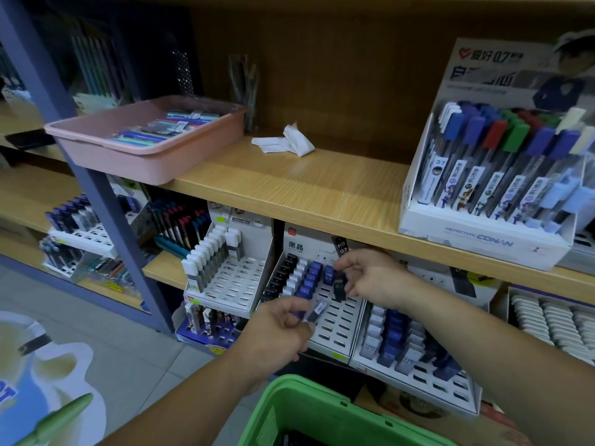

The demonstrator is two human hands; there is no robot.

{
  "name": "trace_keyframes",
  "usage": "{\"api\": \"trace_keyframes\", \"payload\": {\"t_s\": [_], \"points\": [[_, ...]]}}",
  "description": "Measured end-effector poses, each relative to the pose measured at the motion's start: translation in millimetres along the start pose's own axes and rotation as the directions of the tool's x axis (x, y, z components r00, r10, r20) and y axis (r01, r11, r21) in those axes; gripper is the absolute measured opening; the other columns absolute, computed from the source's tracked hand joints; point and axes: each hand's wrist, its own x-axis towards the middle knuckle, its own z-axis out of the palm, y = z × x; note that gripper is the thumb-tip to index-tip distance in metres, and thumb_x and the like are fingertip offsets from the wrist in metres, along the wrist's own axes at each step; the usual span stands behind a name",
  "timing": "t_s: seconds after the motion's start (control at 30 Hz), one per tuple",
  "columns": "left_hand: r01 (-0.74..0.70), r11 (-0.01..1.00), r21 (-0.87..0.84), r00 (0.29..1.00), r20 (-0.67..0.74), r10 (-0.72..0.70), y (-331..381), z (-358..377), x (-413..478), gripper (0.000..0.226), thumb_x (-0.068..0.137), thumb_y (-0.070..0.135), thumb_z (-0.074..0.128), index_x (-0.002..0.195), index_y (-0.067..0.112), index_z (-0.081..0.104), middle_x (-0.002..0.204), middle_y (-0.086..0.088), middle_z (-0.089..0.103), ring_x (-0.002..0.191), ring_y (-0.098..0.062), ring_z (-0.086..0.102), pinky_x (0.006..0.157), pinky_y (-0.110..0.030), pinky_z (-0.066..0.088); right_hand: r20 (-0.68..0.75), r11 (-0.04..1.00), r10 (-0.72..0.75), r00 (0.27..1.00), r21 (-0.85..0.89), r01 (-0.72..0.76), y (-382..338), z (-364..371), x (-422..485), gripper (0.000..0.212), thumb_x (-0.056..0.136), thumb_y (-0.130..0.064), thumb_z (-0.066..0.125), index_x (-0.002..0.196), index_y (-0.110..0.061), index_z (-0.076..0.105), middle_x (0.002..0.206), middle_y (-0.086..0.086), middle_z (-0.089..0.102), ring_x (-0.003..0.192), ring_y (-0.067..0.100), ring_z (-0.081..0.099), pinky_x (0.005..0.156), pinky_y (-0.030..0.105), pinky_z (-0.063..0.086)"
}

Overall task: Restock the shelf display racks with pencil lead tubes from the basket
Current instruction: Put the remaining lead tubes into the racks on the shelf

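Observation:
A white slotted display rack [338,323] stands on the lower shelf with black, white and blue lead tubes in its left columns. My right hand [373,278] pinches a black lead tube [340,286] just above the rack's slots. Lower and to the left, my left hand [280,329] grips a few lead tubes [317,310], blue and black, in front of the rack. The green basket [309,410] is at the bottom of the view below my arms; its contents are mostly hidden.
More racks flank the middle one: a white-tube rack [225,278] to the left and a blue-and-white one [415,358] to the right. On the upper wooden shelf [322,185] sit a pink tray [145,146] of pens, crumpled paper [289,141] and a Conan lead display [502,175].

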Motion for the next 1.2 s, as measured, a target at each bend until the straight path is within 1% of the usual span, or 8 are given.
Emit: {"api": "trace_keyframes", "payload": {"t_s": [0.17,0.3,0.43,0.6,0.77,0.9,1.03,1.2], "points": [[-0.025,0.999,0.022,0.998,-0.057,0.027,-1.8,2.2,4.0,0.013,0.097,0.005,0.068,0.108,0.012,0.068,0.081,-0.009,0.071,0.068,-0.021,0.071,0.069,-0.031,0.063,-0.186,0.987,-0.095,0.978,-0.147,0.068,1.8,13.6,7.2,0.03,0.1,-0.009,0.052,0.106,-0.031,0.071,0.108,-0.006,0.068,0.099,0.017,0.065,0.088,0.028,0.054],[0.014,1.0,-0.003,0.995,-0.099,-0.015,-10.3,18.0,12.1,0.012,0.094,-0.004,0.067,0.1,0.007,0.068,0.085,-0.012,0.074,0.074,-0.027,0.076,0.074,-0.043,0.065,0.035,0.939,-0.208,0.977,-0.274,0.21,2.0,20.2,5.2,0.021,0.094,-0.009,0.067,0.104,-0.026,0.073,0.097,-0.009,0.068,0.094,0.012,0.066,0.088,0.03,0.057],[0.012,0.998,0.057,0.991,-0.136,-0.004,-7.5,23.0,15.0,0.01,0.093,0.002,0.07,0.098,0.009,0.067,0.071,-0.009,0.074,0.067,-0.031,0.074,0.066,-0.044,0.064,0.173,0.916,-0.159,0.972,-0.343,0.21,4.3,15.7,0.6,0.023,0.086,-0.017,0.08,0.1,-0.033,0.072,0.095,-0.015,0.068,0.092,0.008,0.066,0.089,0.035,0.059],[0.024,0.99,0.139,0.985,-0.17,0.0,-8.3,9.3,5.5,0.009,0.09,0.004,0.069,0.096,0.01,0.065,0.066,-0.005,0.069,0.056,-0.022,0.07,0.055,-0.036,0.059,0.235,0.767,-0.131,0.963,-0.592,0.249,-3.5,24.9,-2.4,0.053,0.074,-0.046,0.089,0.122,-0.038,0.067,0.115,-0.016,0.067,0.103,0.012,0.063,0.087,0.032,0.054],[0.038,0.991,0.13,0.984,-0.18,-0.014,-11.9,-1.8,1.2,0.011,0.091,0.003,0.07,0.098,0.01,0.066,0.076,-0.017,0.072,0.056,-0.024,0.071,0.062,-0.044,0.062,0.296,0.681,-0.144,0.944,-0.662,0.311,-11.0,44.3,3.8,0.037,0.08,-0.028,0.086,0.114,-0.029,0.07,0.109,-0.004,0.063,0.095,0.021,0.063,0.078,0.034,0.056],[0.044,0.994,0.104,0.986,-0.162,-0.027,-13.1,-5.0,-1.8,0.011,0.092,0.003,0.069,0.1,0.01,0.066,0.076,-0.015,0.071,0.058,-0.022,0.071,0.062,-0.039,0.063,0.232,0.759,-0.176,0.957,-0.588,0.282,-1.4,43.1,9.7,0.023,0.086,-0.029,0.081,0.1,-0.03,0.062,0.099,-0.006,0.06,0.09,0.02,0.062,0.076,0.034,0.056],[0.022,0.997,0.068,0.987,-0.162,-0.011,-10.4,-8.4,-0.7,0.012,0.093,0.002,0.067,0.101,0.01,0.066,0.078,-0.014,0.069,0.059,-0.022,0.07,0.06,-0.035,0.062,0.015,0.92,-0.249,0.968,-0.309,0.241,8.6,28.9,12.4,0.02,0.089,-0.029,0.08,0.102,-0.033,0.065,0.094,-0.016,0.058,0.086,0.008,0.059,0.073,0.022,0.048],[-0.027,0.999,0.043,0.987,-0.155,0.034,-7.1,-8.0,3.4,0.009,0.095,0.004,0.068,0.101,0.011,0.067,0.07,-0.01,0.069,0.061,-0.023,0.071,0.064,-0.039,0.063,-0.194,0.997,-0.058,0.979,0.042,0.068,11.4,10.1,13.6,0.016,0.091,-0.023,0.077,0.103,-0.031,0.069,0.097,-0.016,0.065,0.09,0.006,0.062,0.069,0.017,0.041]]}}
